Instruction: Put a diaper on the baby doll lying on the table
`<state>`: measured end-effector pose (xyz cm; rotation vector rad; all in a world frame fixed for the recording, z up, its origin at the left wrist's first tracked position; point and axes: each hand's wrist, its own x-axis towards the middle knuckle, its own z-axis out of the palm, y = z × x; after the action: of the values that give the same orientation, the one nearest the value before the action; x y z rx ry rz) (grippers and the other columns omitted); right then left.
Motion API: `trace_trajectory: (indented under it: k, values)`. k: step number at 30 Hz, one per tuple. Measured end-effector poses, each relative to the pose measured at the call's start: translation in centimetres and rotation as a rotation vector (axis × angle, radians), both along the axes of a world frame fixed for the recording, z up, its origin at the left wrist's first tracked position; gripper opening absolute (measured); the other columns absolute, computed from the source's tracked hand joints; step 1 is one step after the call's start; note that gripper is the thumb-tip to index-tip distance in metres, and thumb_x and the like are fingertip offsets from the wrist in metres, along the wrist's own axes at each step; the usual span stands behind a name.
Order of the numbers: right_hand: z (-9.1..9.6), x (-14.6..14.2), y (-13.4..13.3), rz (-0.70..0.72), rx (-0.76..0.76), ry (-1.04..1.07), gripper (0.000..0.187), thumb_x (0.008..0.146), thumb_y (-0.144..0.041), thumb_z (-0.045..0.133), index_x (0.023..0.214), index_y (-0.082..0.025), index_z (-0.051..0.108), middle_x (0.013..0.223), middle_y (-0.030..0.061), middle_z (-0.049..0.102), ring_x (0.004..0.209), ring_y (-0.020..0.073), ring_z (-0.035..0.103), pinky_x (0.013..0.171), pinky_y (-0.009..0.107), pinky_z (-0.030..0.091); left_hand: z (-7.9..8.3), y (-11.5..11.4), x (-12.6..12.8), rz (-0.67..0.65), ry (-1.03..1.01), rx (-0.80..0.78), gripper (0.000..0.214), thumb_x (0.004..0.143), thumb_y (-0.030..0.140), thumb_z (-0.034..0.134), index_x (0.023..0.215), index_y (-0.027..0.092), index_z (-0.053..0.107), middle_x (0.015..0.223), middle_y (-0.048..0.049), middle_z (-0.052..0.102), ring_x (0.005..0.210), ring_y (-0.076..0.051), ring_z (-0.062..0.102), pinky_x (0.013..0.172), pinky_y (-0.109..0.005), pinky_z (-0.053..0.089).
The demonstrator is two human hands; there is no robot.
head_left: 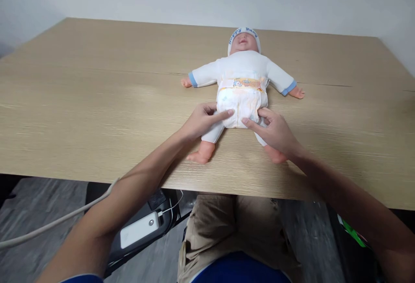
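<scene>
A baby doll (242,64) in a white suit and cap lies on its back on the wooden table (97,101), head away from me. It wears a white diaper (241,99) with an orange printed waistband. My left hand (202,120) rests at the doll's right thigh, fingers curled and the index finger pressed against the diaper's lower left edge. My right hand (275,131) lies over the other thigh, with its thumb and fingers pinching the diaper's lower right edge. The doll's bare feet point toward me.
The table's near edge (227,190) runs just in front of my lap. Below it, a white power bank (139,230) with a cable sits on a dark chair seat at the left. A white wall stands behind the table.
</scene>
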<state>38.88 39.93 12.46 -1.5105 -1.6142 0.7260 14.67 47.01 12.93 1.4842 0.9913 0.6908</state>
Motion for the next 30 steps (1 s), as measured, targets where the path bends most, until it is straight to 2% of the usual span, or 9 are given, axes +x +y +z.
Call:
trace_trajectory:
  k: [4, 8, 10, 12, 17, 20, 26, 28, 30]
  values:
    - [-0.2, 0.0, 0.3, 0.014, -0.041, 0.069, 0.050, 0.094, -0.063, 0.078, 0.072, -0.024, 0.055, 0.076, -0.0010, 0.057, 0.074, 0.0171, 0.050, 0.070, 0.033, 0.042, -0.1, 0.3, 0.0, -0.019, -0.014, -0.038, 0.047, 0.088, 0.065, 0.090, 0.092, 0.019, 0.084, 0.093, -0.0069, 0.082, 0.081, -0.021, 0.071, 0.070, -0.034, 0.052]
    - [-0.1, 0.0, 0.4, 0.029, -0.133, 0.251, 0.042, 0.093, -0.062, 0.080, 0.090, -0.022, 0.072, 0.085, 0.0014, 0.069, 0.081, 0.0200, 0.059, 0.071, 0.032, 0.047, -0.2, 0.3, 0.0, -0.014, -0.082, -0.087, 0.052, 0.083, 0.067, 0.094, 0.099, 0.019, 0.086, 0.102, -0.0092, 0.085, 0.087, -0.023, 0.075, 0.072, -0.033, 0.056]
    - [0.0, 0.0, 0.4, 0.027, -0.154, 0.308, 0.040, 0.092, -0.061, 0.082, 0.095, -0.021, 0.074, 0.087, 0.0017, 0.070, 0.083, 0.0201, 0.060, 0.070, 0.032, 0.047, -0.2, 0.4, 0.0, -0.012, -0.125, -0.115, 0.056, 0.081, 0.068, 0.096, 0.105, 0.018, 0.086, 0.108, -0.0102, 0.087, 0.091, -0.024, 0.077, 0.074, -0.033, 0.058]
    - [0.3, -0.1, 0.3, 0.025, -0.164, 0.326, 0.038, 0.090, -0.058, 0.083, 0.092, -0.022, 0.072, 0.083, 0.0003, 0.066, 0.080, 0.0188, 0.057, 0.068, 0.032, 0.044, -0.2, 0.4, 0.0, -0.021, -0.166, -0.131, 0.059, 0.080, 0.068, 0.097, 0.110, 0.018, 0.087, 0.112, -0.0111, 0.087, 0.097, -0.025, 0.078, 0.080, -0.033, 0.061]
    - [0.5, 0.2, -0.1, -0.026, -0.178, 0.263, 0.050, 0.088, -0.059, 0.088, 0.074, -0.025, 0.054, 0.070, -0.0049, 0.045, 0.067, 0.0145, 0.041, 0.060, 0.031, 0.031, -0.1, 0.3, -0.1, -0.034, -0.237, -0.143, 0.061, 0.080, 0.063, 0.100, 0.117, 0.017, 0.086, 0.114, -0.0115, 0.087, 0.110, -0.028, 0.081, 0.093, -0.035, 0.064]
    - [0.5, 0.7, -0.4, -0.032, -0.167, 0.173, 0.055, 0.091, -0.062, 0.087, 0.073, -0.025, 0.049, 0.068, -0.0054, 0.042, 0.065, 0.0139, 0.038, 0.060, 0.032, 0.026, -0.2, 0.4, -0.2, -0.043, -0.266, -0.148, 0.063, 0.079, 0.061, 0.101, 0.122, 0.017, 0.085, 0.117, -0.0116, 0.087, 0.110, -0.029, 0.081, 0.094, -0.036, 0.065]
    - [0.4, 1.2, -0.3, -0.001, -0.103, 0.015, 0.050, 0.094, -0.059, 0.084, 0.076, -0.026, 0.051, 0.067, -0.0050, 0.046, 0.063, 0.0146, 0.039, 0.060, 0.034, 0.027, -0.8, 0.8, -0.4, -0.077, -0.297, -0.155, 0.053, 0.087, 0.055, 0.098, 0.122, 0.018, 0.085, 0.117, -0.0101, 0.087, 0.102, -0.023, 0.080, 0.089, -0.032, 0.062]
    - [0.3, 1.3, -0.3, -0.001, -0.086, -0.008, 0.044, 0.093, -0.056, 0.085, 0.082, -0.026, 0.055, 0.072, -0.0038, 0.056, 0.066, 0.0155, 0.044, 0.062, 0.034, 0.032, -0.9, 0.9, -0.4, -0.078, -0.303, -0.148, 0.052, 0.087, 0.055, 0.098, 0.121, 0.017, 0.085, 0.116, -0.0102, 0.087, 0.102, -0.023, 0.080, 0.090, -0.033, 0.062]
    - [0.2, 1.3, -0.4, 0.018, -0.091, 0.021, 0.036, 0.092, -0.053, 0.085, 0.094, -0.026, 0.062, 0.087, -0.0010, 0.070, 0.071, 0.0173, 0.052, 0.066, 0.035, 0.039, -1.0, 0.9, -0.4, -0.072, -0.301, -0.139, 0.052, 0.087, 0.055, 0.097, 0.120, 0.017, 0.084, 0.116, -0.0104, 0.086, 0.103, -0.024, 0.080, 0.092, -0.035, 0.062]
